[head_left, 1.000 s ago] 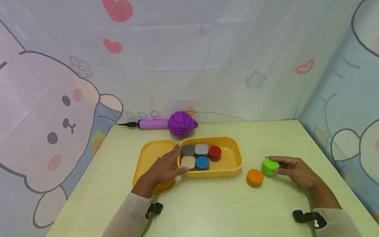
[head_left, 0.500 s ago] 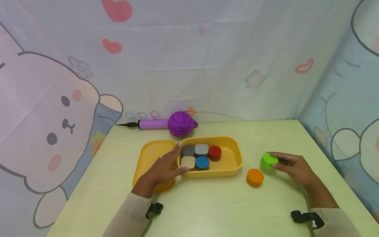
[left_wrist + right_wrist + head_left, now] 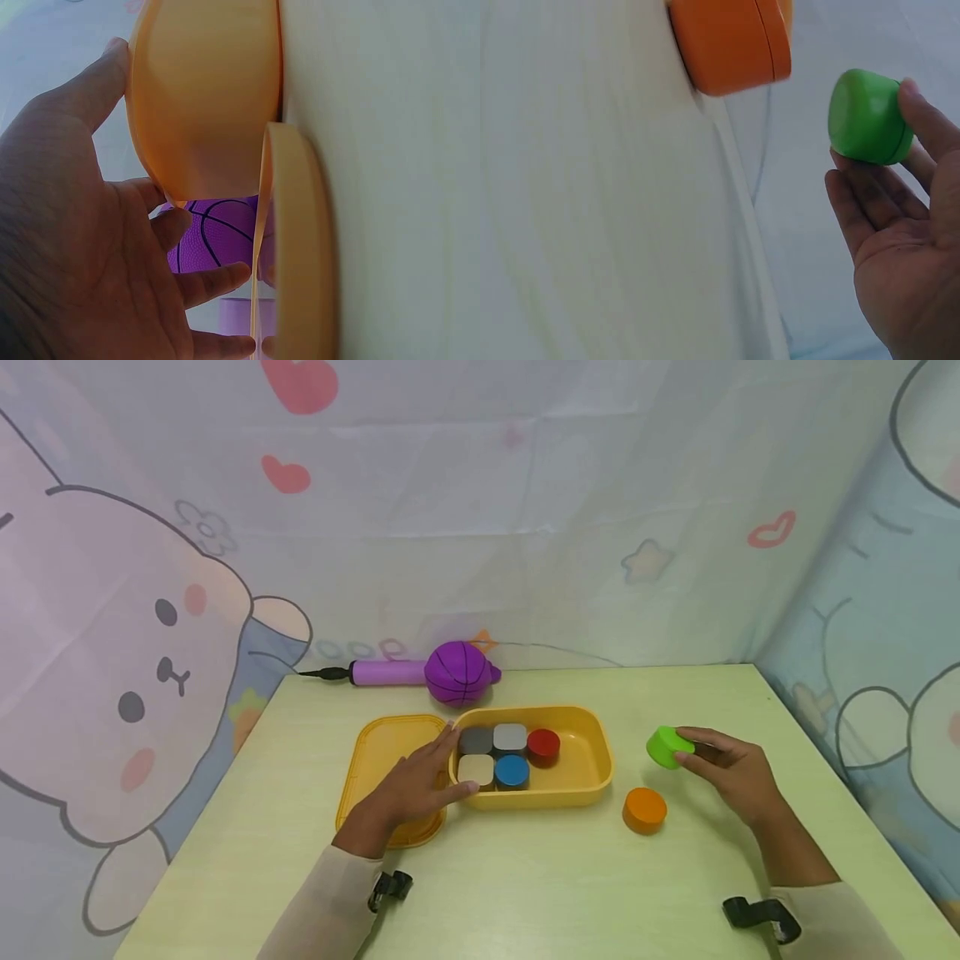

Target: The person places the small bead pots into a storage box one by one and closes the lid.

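Observation:
My right hand (image 3: 731, 772) pinches a small green lidded container (image 3: 670, 747) between thumb and fingers, tilted and raised off the table; the right wrist view shows the same green container (image 3: 868, 118) from its side. An orange container (image 3: 645, 811) of similar size stands on the table just below it. With spread fingers, my left hand (image 3: 416, 783) rests at the left end of a yellow box (image 3: 573, 797), thumb and fingertips at its rim. Inside the box sit a dark grey, a light grey, a red (image 3: 543, 748), a cream and a blue container (image 3: 512, 772), leaving its right part bare.
A flat yellow lid (image 3: 378, 745) lies left of the box, partly under my left hand and forearm. Behind the box lie a purple ball (image 3: 457, 674) and a purple hand pump (image 3: 388, 673). A printed curtain hangs along the table's back edge.
My right hand has lifted the green container up and slightly left, away from the orange one, tilting it. The left hand has stayed in place on the box.

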A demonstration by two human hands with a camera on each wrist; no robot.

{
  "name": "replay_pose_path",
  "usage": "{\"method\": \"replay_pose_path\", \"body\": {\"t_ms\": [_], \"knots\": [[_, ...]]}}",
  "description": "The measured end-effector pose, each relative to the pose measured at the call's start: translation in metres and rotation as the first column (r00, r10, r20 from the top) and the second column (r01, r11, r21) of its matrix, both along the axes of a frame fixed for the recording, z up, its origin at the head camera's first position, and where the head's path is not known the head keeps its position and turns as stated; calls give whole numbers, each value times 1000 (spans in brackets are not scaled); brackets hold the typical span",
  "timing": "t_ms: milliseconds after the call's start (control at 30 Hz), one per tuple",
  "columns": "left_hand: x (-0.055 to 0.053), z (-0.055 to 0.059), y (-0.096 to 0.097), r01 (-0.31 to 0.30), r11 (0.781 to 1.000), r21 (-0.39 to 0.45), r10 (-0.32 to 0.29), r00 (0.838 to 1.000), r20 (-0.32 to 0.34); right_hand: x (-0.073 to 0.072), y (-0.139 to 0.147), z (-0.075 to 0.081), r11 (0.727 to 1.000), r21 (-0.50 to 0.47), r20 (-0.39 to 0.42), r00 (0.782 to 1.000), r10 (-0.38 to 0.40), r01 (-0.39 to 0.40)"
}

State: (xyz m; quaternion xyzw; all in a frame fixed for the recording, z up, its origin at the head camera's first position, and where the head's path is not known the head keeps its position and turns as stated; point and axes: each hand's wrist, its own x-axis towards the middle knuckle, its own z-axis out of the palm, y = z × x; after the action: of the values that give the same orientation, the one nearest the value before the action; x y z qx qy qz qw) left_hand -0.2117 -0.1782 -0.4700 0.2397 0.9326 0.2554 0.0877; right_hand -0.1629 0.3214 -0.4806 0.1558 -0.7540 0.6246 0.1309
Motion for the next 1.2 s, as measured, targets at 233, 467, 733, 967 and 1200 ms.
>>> {"method": "replay_pose_path", "body": {"t_ms": [233,467,733,967,1200], "knots": [[0,0,-1,1,1000,5,-1,1000,-1,-4,-22,13,1000,-6,-33,999,14,-14],[0,1,-1,-3,1000,21,3,1000,4,-14,-44,20,998,63,-53,998,25,-22],[0,1,0,-2,1000,21,1,1000,6,-18,-73,24,982,188,-84,996,17,-1],[1,2,-1,-2,1000,21,1,1000,13,-21,-89,25,948,316,-27,999,-21,29],[1,2,-1,3,1000,31,-3,1000,15,-25,-102,21,934,357,32,999,1,-13]]}}
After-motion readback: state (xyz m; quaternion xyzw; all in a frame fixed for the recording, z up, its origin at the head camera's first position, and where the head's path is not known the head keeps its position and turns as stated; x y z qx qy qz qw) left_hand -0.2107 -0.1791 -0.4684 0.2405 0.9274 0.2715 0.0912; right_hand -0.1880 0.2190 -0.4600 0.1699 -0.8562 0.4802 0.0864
